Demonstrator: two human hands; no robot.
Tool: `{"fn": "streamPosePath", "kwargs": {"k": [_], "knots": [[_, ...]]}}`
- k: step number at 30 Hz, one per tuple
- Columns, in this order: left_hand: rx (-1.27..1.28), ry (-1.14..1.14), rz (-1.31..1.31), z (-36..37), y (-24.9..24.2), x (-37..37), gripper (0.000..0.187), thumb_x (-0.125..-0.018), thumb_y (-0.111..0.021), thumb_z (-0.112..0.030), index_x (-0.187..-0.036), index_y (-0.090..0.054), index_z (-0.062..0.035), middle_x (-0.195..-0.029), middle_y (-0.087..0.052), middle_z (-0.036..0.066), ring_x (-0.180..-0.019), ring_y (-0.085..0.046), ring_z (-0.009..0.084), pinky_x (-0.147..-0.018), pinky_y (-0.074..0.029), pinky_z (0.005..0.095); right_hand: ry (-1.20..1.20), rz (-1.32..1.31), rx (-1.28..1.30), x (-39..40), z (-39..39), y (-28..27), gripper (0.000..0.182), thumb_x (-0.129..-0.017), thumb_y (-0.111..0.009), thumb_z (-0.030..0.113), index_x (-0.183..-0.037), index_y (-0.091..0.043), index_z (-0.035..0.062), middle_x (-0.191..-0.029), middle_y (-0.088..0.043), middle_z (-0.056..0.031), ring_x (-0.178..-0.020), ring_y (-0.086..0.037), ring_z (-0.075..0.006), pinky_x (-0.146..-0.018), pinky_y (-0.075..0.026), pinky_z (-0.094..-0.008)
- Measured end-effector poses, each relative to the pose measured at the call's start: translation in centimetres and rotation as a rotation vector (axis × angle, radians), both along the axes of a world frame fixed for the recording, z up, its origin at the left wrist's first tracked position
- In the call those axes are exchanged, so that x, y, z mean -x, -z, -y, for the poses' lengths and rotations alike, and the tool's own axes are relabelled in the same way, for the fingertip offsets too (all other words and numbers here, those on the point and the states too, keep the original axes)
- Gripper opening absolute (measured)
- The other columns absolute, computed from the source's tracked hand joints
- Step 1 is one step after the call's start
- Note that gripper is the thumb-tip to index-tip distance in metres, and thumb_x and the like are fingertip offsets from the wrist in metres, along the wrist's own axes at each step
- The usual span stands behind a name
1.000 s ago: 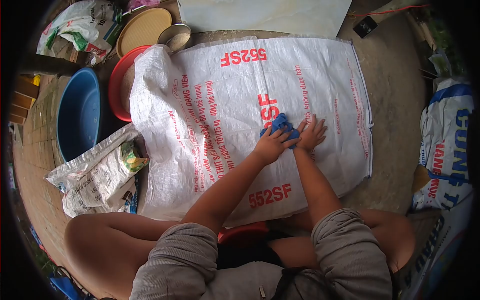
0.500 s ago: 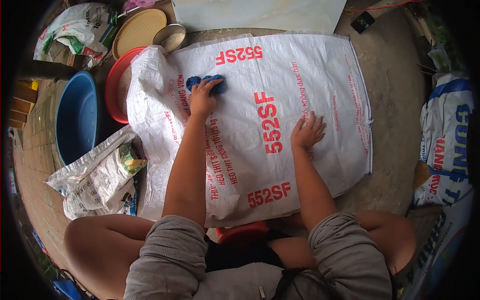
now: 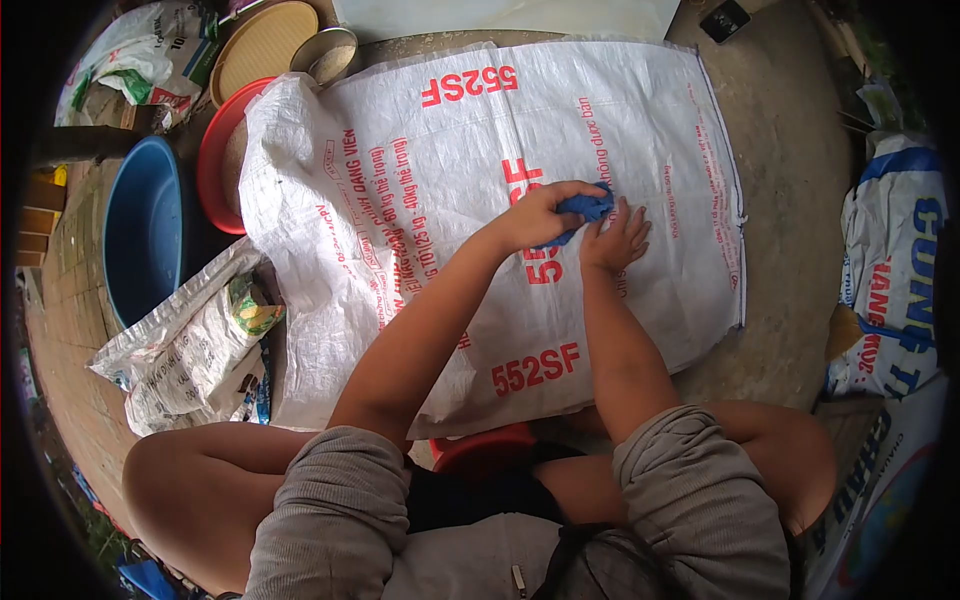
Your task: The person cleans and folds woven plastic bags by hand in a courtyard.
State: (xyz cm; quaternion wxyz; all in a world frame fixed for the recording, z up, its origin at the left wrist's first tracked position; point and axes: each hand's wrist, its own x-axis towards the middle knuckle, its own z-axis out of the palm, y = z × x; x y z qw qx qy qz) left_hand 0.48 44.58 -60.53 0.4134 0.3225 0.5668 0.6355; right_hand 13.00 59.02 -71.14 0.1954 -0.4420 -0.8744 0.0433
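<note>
A large white woven sack (image 3: 450, 135) with red print, "552SF" among it, lies spread flat on the ground in front of my crossed legs. My left hand (image 3: 538, 214) grips a crumpled blue cloth (image 3: 588, 207) against the middle of the sack, over the printed letters. Just right of the cloth, my right hand (image 3: 618, 241) rests flat on the sack with its fingers spread. The part of the cloth under my left palm is hidden.
On the left are a blue basin (image 3: 143, 230), a red basin (image 3: 212, 165) partly covered by the sack, and a folded feed bag (image 3: 190, 365). A metal bowl (image 3: 338, 68) and a tan round tray (image 3: 265, 45) sit at the back. Printed sacks (image 3: 890, 270) lie right.
My left hand has carried the blue cloth from the sack's upper left to its middle, beside my right hand. The right hand stays spread on the sack. The view has shifted slightly.
</note>
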Motion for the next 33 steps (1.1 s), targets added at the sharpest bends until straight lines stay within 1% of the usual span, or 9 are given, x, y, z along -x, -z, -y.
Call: {"fn": "streamPosePath", "kwargs": {"k": [3, 4, 9, 11, 13, 17, 20, 25, 33], "knots": [[-0.129, 0.284, -0.247, -1.9, -2.6, -4.4, 0.045, -0.079, -0.060, -0.001, -0.123, -0.059, -0.0106, -0.123, -0.059, 0.011, -0.115, -0.054, 0.0270, -0.102, -0.040, 0.0357, -0.129, -0.147, -0.199, -0.6, -0.6, 1.7, 0.045, -0.091, -0.052, 0.038, -0.132, -0.049, 0.0188, -0.140, -0.043, -0.0182, -0.134, -0.034, -0.0424, -0.105, -0.027, -0.0599], [-0.161, 0.209, -0.535, -2.5, -2.7, -6.7, 0.042, -0.079, -0.061, -0.004, -0.120, -0.061, -0.0138, -0.118, -0.060, 0.010, -0.113, -0.054, 0.0282, -0.105, -0.036, 0.0397, -0.064, -0.028, -0.142, -0.1, 0.1, 0.0, 0.046, -0.091, -0.052, 0.039, -0.132, -0.049, 0.0180, -0.140, -0.043, -0.0186, -0.133, -0.035, -0.0425, -0.105, -0.028, -0.0597], [-0.105, -0.087, -0.567, -2.4, 0.3, -10.6, 0.038, -0.077, -0.065, -0.011, -0.113, -0.064, -0.0240, -0.115, -0.059, 0.007, -0.110, -0.052, 0.0273, -0.102, -0.038, 0.0435, -0.020, 0.104, -0.038, 0.2, 0.4, -1.5, 0.047, -0.091, -0.051, 0.041, -0.133, -0.050, 0.0186, -0.142, -0.041, -0.0184, -0.133, -0.035, -0.0421, -0.105, -0.027, -0.0598], [0.426, 0.009, -0.951, -0.1, 2.1, -9.1, 0.041, -0.077, -0.066, -0.015, -0.115, -0.062, -0.0272, -0.123, -0.055, 0.004, -0.113, -0.051, 0.0263, -0.097, -0.043, 0.0421, 0.012, 0.075, -0.065, 0.2, -0.2, 0.3, 0.047, -0.091, -0.050, 0.042, -0.133, -0.049, 0.0207, -0.144, -0.040, -0.0172, -0.135, -0.033, -0.0413, -0.107, -0.026, -0.0596], [0.293, -0.090, -1.129, 2.8, 6.4, -7.6, 0.041, -0.078, -0.066, -0.017, -0.117, -0.061, -0.0286, -0.128, -0.052, 0.002, -0.114, -0.052, 0.0244, -0.092, -0.046, 0.0400, 0.034, 0.068, -0.044, 0.5, -0.2, 0.5, 0.048, -0.090, -0.051, 0.043, -0.133, -0.049, 0.0221, -0.145, -0.038, -0.0160, -0.136, -0.031, -0.0407, -0.107, -0.024, -0.0604], [0.402, -0.207, -1.075, 3.8, 4.7, -4.2, 0.043, -0.073, -0.069, -0.017, -0.114, -0.063, -0.0274, -0.124, -0.055, 0.005, -0.107, -0.054, 0.0262, -0.089, -0.047, 0.0395, 0.042, 0.108, -0.061, 0.3, -0.2, 0.3, 0.047, -0.091, -0.050, 0.043, -0.133, -0.048, 0.0224, -0.146, -0.037, -0.0167, -0.136, -0.029, -0.0419, -0.107, -0.023, -0.0613], [0.490, -0.703, -0.865, 2.7, 4.7, -0.2, 0.039, -0.081, -0.065, -0.013, -0.118, -0.061, -0.0233, -0.113, -0.058, 0.014, -0.101, -0.054, 0.0348, -0.087, -0.047, 0.0412, 0.008, 0.065, -0.057, 0.4, 0.0, 0.2, 0.047, -0.089, -0.051, 0.041, -0.132, -0.049, 0.0202, -0.145, -0.038, -0.0180, -0.135, -0.030, -0.0444, -0.105, -0.024, -0.0625], [0.604, -1.046, -0.890, 4.5, 4.4, 5.9, 0.042, -0.079, -0.062, -0.009, -0.118, -0.060, -0.0253, -0.117, -0.057, 0.014, -0.102, -0.053, 0.0362, -0.086, -0.046, 0.0438, 0.012, 0.080, -0.055, 0.4, 0.1, 0.0, 0.048, -0.091, -0.050, 0.041, -0.134, -0.047, 0.0205, -0.146, -0.036, -0.0181, -0.136, -0.029, -0.0437, -0.106, -0.023, -0.0622], [1.037, -0.852, -1.016, 8.9, 7.4, 5.7, 0.055, -0.074, -0.060, -0.007, -0.123, -0.057, -0.0329, -0.137, -0.048, 0.007, -0.120, -0.045, 0.0326, -0.094, -0.040, 0.0476, 0.028, 0.098, -0.035, 0.6, 0.0, 0.1, 0.050, -0.090, -0.051, 0.042, -0.134, -0.048, 0.0209, -0.147, -0.035, -0.0184, -0.137, -0.027, -0.0434, -0.107, -0.021, -0.0620]]}}
